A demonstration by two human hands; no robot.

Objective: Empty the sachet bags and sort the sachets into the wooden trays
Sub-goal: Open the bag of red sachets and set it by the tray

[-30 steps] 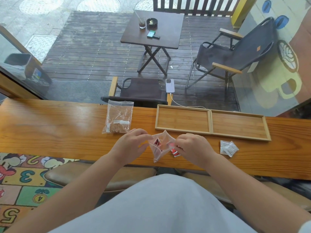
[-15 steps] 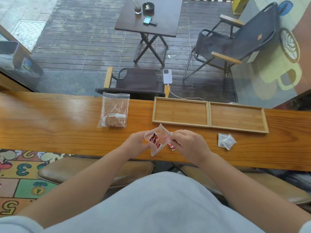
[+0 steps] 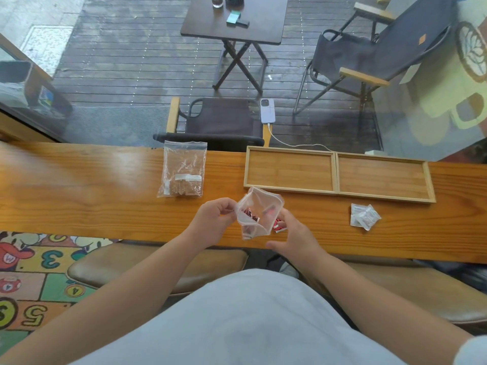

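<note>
Nearest, both forearms reach forward over the wooden surface (image 3: 79,196): the left hand (image 3: 210,222) pinches one lip of a small clear bag (image 3: 259,214) holding red sachets (image 3: 250,216), while the right hand (image 3: 295,233) is loosely spread beside it, fingers at the opposite lip, its grip unclear. The bag looks light, soft and slippery, best held by its rim. Beyond lie loose white sachets (image 3: 365,216), a second bag (image 3: 183,172) and two bare wooden trays (image 3: 337,172).

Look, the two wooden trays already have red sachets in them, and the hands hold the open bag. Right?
Not quite. In the head view both wooden trays are bare; the red sachets sit inside the open bag that the hands hold.
</note>
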